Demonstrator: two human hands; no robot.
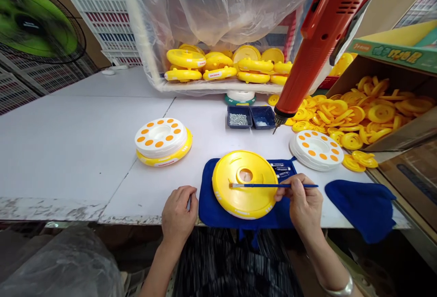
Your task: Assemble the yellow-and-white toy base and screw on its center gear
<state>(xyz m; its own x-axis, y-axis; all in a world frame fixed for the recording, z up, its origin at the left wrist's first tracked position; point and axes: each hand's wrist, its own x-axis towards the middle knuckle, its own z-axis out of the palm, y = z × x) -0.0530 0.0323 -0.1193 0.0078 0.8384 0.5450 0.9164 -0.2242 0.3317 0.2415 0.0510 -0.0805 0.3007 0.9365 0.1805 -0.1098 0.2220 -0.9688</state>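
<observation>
A round yellow plastic disc with a central hole lies on a blue cloth in front of me. My right hand pinches the blue handle of a small paintbrush, held level across the disc with its bristles over the left half. Whether the bristles touch the plastic I cannot tell. Just left of the cloth, my left hand rests at the table's front edge, fingers curled and thumb against them, with nothing visible inside. Several small batteries lie on the cloth behind the disc.
A red electric screwdriver hangs at right, tip down. White dotted pieces stand either side. Behind are a screw tray and a plastic-lined crate of yellow discs. Loose yellow parts spill from a carton; a fan stands left.
</observation>
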